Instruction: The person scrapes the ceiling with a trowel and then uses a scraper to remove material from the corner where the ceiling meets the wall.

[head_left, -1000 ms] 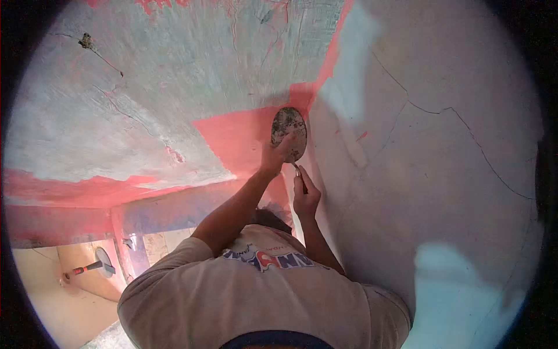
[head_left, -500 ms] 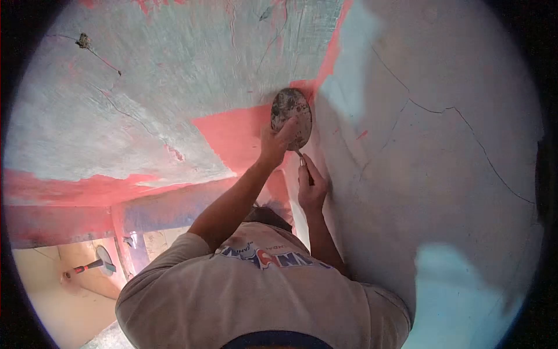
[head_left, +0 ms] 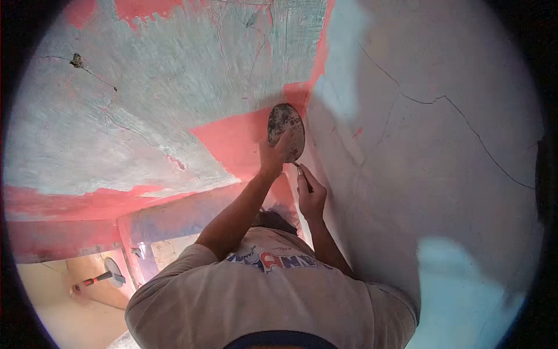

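Note:
My left hand [head_left: 275, 156] grips an oval, stained plate [head_left: 287, 129] mottled grey and black, with the fingers over its face near the lower left side. My right hand [head_left: 312, 192] is closed around a slim tool [head_left: 300, 170] with a short metal shank. Its tip meets the lower edge of the plate, and the working end is hidden there. Both hands are in the middle of the view, close to the corner where a pink painted strip [head_left: 226, 142] meets the grey wall [head_left: 442, 174].
To the left spreads a surface smeared with greyish-white coating [head_left: 163, 70], cracked and with a small hole. Long cracks run across the right wall. At lower left, a co-worker's hand [head_left: 77, 288] holds a red-handled tool [head_left: 96, 280] against a pale disc [head_left: 118, 272].
The view has shifted slightly, and the plate has moved a little down, away from the corner. Both hands keep their hold. The co-worker's tool and disc have moved slightly to the right in view.

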`<state>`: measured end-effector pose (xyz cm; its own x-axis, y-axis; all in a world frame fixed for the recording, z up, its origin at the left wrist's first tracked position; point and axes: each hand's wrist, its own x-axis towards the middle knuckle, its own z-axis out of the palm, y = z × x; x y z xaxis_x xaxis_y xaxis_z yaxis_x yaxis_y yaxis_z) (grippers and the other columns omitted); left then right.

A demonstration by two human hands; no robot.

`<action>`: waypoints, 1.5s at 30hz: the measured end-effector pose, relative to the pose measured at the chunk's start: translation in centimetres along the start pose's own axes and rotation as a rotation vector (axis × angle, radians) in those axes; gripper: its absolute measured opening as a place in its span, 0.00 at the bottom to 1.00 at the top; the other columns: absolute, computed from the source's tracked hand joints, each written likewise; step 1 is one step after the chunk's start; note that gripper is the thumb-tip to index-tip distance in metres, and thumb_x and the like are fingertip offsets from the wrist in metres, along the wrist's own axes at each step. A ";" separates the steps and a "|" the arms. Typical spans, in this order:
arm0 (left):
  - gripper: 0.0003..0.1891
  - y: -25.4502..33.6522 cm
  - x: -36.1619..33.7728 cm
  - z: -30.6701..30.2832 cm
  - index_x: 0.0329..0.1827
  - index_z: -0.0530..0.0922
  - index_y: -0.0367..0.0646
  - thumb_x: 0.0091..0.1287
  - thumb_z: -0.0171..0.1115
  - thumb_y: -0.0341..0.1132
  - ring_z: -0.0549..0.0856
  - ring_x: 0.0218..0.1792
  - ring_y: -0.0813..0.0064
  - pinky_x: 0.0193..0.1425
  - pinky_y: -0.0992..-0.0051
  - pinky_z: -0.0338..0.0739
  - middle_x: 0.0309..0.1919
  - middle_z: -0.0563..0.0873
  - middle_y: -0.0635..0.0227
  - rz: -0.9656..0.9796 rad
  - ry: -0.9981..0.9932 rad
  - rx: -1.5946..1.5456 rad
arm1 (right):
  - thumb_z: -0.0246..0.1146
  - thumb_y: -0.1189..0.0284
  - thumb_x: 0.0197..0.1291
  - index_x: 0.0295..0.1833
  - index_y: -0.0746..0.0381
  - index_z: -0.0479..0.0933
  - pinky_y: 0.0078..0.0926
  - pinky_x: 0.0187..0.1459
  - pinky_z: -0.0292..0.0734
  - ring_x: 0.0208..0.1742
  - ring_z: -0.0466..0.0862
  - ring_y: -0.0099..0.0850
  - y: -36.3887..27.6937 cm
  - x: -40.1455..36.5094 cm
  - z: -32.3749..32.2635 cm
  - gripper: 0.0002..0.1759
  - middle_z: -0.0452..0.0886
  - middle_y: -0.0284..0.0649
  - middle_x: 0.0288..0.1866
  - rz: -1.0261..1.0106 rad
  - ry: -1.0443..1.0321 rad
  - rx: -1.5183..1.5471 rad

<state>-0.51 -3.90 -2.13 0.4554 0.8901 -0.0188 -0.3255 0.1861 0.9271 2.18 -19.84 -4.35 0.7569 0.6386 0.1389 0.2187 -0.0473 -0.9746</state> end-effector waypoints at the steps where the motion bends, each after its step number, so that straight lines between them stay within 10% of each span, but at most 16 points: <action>1: 0.16 0.0 0.4 0.0 0.54 0.86 0.33 0.74 0.68 0.38 0.87 0.39 0.75 0.44 0.70 0.85 0.42 0.90 0.65 0.027 -0.010 -0.001 | 0.61 0.73 0.75 0.68 0.68 0.80 0.19 0.31 0.69 0.27 0.71 0.16 -1.1 0.2 0.1 0.20 0.74 0.27 0.27 0.002 -0.001 0.009; 14: 0.18 3.7 0.4 0.6 0.59 0.83 0.27 0.72 0.69 0.32 0.89 0.52 0.68 0.55 0.66 0.86 0.52 0.89 0.56 -0.057 -0.042 0.061 | 0.60 0.72 0.75 0.67 0.69 0.80 0.17 0.30 0.66 0.27 0.70 0.15 -3.3 0.8 -0.5 0.20 0.74 0.27 0.28 0.014 -0.023 0.047; 45: 0.19 5.3 1.2 1.0 0.53 0.87 0.31 0.71 0.71 0.41 0.89 0.42 0.73 0.45 0.68 0.85 0.42 0.91 0.63 0.008 -0.004 0.130 | 0.61 0.70 0.76 0.68 0.67 0.80 0.15 0.25 0.63 0.24 0.68 0.13 -4.5 1.5 -0.2 0.21 0.72 0.25 0.27 0.113 -0.066 0.175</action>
<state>-0.87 -2.28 3.17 0.4568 0.8895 -0.0103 -0.2188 0.1236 0.9679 2.45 -18.79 0.30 0.7272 0.6861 0.0205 0.0196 0.0090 -0.9998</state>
